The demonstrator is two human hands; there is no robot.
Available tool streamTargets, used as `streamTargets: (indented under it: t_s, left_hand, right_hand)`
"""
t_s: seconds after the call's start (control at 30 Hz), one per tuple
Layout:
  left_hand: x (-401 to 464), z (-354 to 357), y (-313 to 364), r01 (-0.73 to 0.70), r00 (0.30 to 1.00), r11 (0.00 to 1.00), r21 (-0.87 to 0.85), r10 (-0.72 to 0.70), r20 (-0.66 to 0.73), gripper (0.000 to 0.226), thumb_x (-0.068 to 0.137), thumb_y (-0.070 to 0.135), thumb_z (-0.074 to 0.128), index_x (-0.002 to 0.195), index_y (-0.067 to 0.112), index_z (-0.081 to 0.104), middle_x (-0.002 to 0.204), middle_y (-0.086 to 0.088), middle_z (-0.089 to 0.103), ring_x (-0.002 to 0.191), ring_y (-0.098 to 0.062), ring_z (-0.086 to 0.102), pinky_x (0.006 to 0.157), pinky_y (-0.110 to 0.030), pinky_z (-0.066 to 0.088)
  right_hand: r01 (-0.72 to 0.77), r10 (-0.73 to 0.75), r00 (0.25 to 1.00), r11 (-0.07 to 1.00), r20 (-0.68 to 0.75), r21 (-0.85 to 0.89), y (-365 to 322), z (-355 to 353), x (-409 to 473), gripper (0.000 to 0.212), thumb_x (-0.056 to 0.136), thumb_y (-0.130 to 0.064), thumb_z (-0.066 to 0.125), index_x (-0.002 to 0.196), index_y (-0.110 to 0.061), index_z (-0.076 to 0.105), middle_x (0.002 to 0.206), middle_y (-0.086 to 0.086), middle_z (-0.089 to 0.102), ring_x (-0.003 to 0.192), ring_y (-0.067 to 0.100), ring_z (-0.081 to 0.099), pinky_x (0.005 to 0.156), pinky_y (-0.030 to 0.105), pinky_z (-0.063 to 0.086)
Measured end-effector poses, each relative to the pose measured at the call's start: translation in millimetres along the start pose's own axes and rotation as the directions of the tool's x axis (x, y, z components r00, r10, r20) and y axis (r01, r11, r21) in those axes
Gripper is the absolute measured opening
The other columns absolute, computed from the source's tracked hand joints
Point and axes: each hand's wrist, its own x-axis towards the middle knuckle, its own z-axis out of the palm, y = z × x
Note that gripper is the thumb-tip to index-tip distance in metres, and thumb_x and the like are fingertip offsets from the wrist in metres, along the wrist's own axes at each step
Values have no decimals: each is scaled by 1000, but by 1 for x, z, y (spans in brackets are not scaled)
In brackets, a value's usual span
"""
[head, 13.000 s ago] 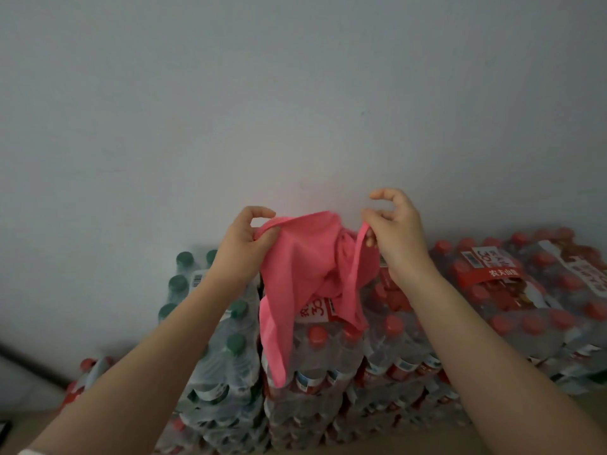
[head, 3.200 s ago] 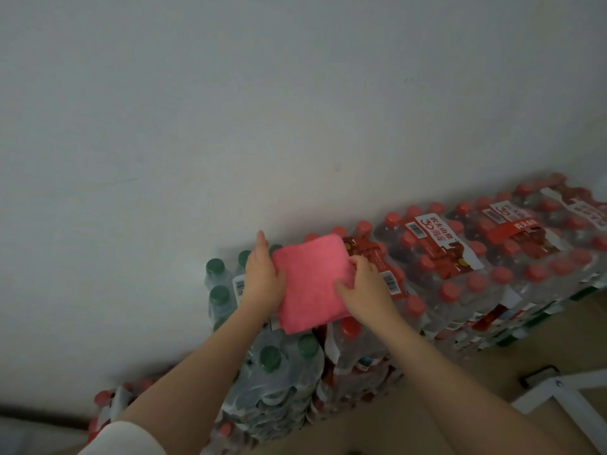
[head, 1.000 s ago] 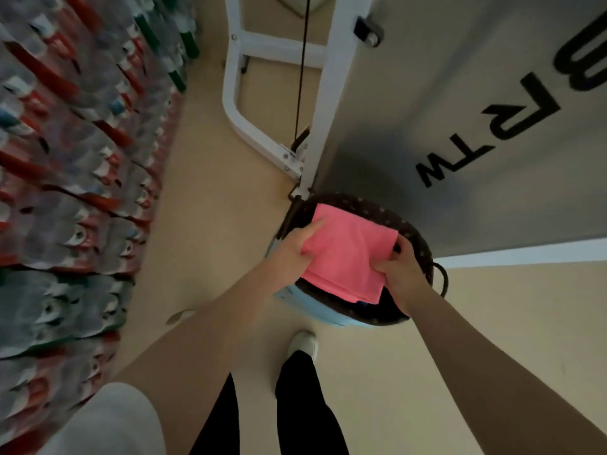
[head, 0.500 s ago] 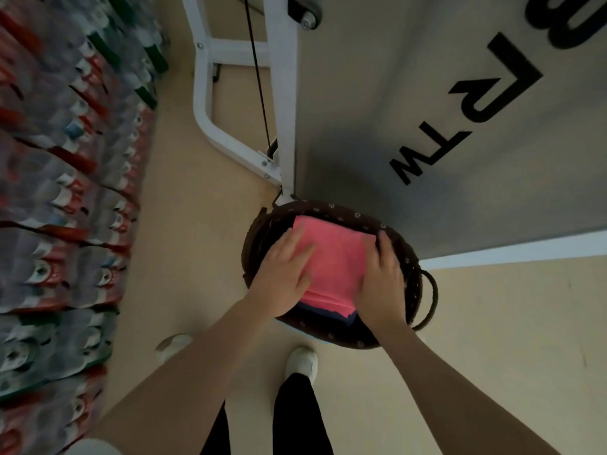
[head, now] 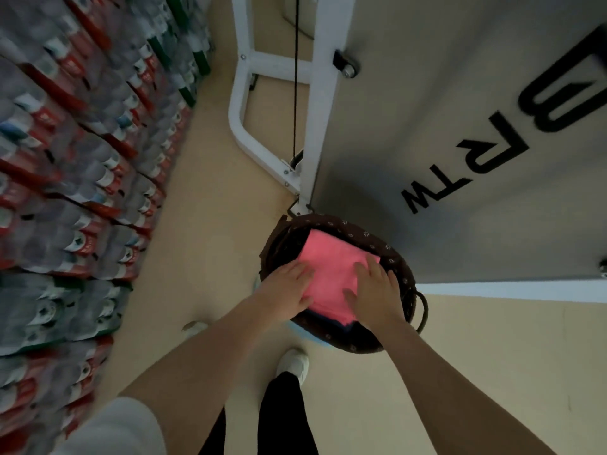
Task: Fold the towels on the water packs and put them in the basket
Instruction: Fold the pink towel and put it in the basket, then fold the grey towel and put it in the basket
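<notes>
Head view: folded pink towel (head: 331, 274) lies in basket (head: 399, 267); our left hand (head: 289, 290) and right hand (head: 374, 293) flat, fingers spread, gripping nothing. We advise pressing evenly, lifting straight off, keeping fold intact.

we see a pink towel (head: 331, 270) inside a dark brown basket (head: 399, 267) dotted with small white flowers, pale blue at the basket's near outer edge. beside the basket, a grey panel (head: 460, 126) with black letters and a white frame (head: 315, 103). left of the basket, water packs (head: 75, 178) with red, green and white labels. beige floor (head: 210, 224) under the basket.
</notes>
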Motion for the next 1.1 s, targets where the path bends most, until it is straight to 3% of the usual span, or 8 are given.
streamTargets:
  t_s: [0.13,0.2,0.33,0.5,0.67,0.77,1.0,1.1]
  left_hand:
    - [-65,-38,-29,127,991,958,-259,-131,3,49,97,25,40,142,8,31,142,-16,40,130,-29,39,107,-34,32]
    - [-104,-56,-47,170,985,929,-330,-174,16,39,97,22,40,133,5,43,133,-15,50,124,-29,46,99,-29,34]
    - [-194,-91,-86,294,940,877,-379,-337,-51,39,98,26,39,133,10,43,133,-12,52,122,-26,48,97,-26,34]
    - [-310,-117,-124,352,828,766,-537,-523,-203,39,98,26,39,134,14,44,133,-9,53,119,-26,52,96,-30,40]
    - [-421,-125,-138,278,587,676,-683,-682,-436,33,97,26,41,128,16,51,125,-5,59,110,-23,57,88,-28,44]
    - [-470,-115,-133,245,415,591,-769,-780,-468,34,96,26,43,128,17,51,125,-5,59,112,-21,56,89,-28,43]
    - [-523,-36,-82,258,91,312,-914,-950,-299,32,94,23,45,124,18,54,111,-7,66,99,-22,61,82,-27,46]
    - [-520,9,-39,237,-110,92,-967,-987,-121,29,92,20,45,117,13,58,107,-10,68,98,-27,62,80,-30,47]
  right_hand:
    - [93,-91,995,995,-47,30,-26,-69,-9,38,93,-20,46,131,-14,47,143,11,38,128,30,41,108,42,33]
    - [176,-175,981,984,-79,0,-50,-100,-17,34,90,-10,44,120,-11,58,129,13,52,115,32,50,98,40,41]
    - [359,-360,924,933,-133,-28,-124,-159,-40,27,89,-5,42,103,-1,64,112,18,59,102,36,55,87,44,47]
    - [548,-542,818,836,-192,-25,-238,-210,-78,26,96,-13,39,111,-6,59,117,11,55,99,31,56,82,34,45]
    - [751,-742,630,657,-227,-64,-354,-227,-127,21,95,-13,42,104,-10,61,107,8,60,96,26,57,82,38,48]
    - [845,-849,498,521,-174,-124,-406,-228,-158,23,96,-17,41,105,-14,61,106,4,63,95,22,59,80,39,50]
    - [971,-979,198,190,46,-144,-457,-186,-196,26,98,-21,37,105,-18,62,102,0,65,89,19,60,74,39,52]
    - [984,-983,116,94,143,-154,-461,-157,-217,27,97,-21,36,110,-18,60,90,-1,64,65,12,53,53,29,42]
